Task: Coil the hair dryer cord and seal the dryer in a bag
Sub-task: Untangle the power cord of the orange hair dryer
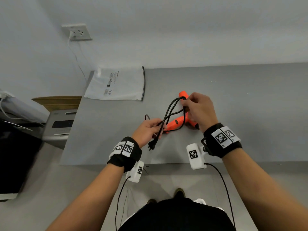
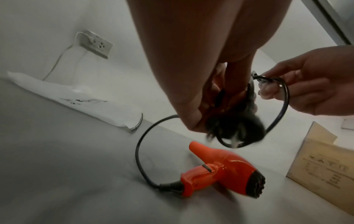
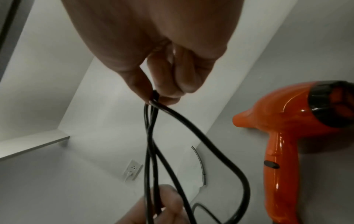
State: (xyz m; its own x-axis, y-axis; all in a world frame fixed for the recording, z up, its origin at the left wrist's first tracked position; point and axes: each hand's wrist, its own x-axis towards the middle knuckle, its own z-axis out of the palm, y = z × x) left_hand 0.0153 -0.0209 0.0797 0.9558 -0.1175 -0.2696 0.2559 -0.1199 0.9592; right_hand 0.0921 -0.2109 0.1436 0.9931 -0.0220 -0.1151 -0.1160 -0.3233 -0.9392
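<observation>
An orange hair dryer (image 1: 175, 123) (image 2: 224, 171) (image 3: 283, 136) lies on the grey table (image 1: 241, 100). Its black cord (image 1: 171, 112) (image 2: 141, 153) (image 3: 172, 136) is folded into long loops stretched between both hands above the dryer. My left hand (image 1: 150, 129) (image 2: 191, 91) grips the near end of the loops, with the plug (image 1: 152, 145) hanging below it. My right hand (image 1: 198, 107) (image 3: 162, 84) pinches the far end of the loops over the dryer's nozzle. A clear zip bag (image 1: 116, 85) (image 2: 76, 97) lies flat at the table's far left corner.
A wall socket (image 1: 77, 32) with a white cable plugged in sits behind the bag. A grey machine (image 1: 60, 125) and a cardboard box (image 1: 58, 101) stand left of the table. A wooden board (image 2: 325, 171) shows in the left wrist view.
</observation>
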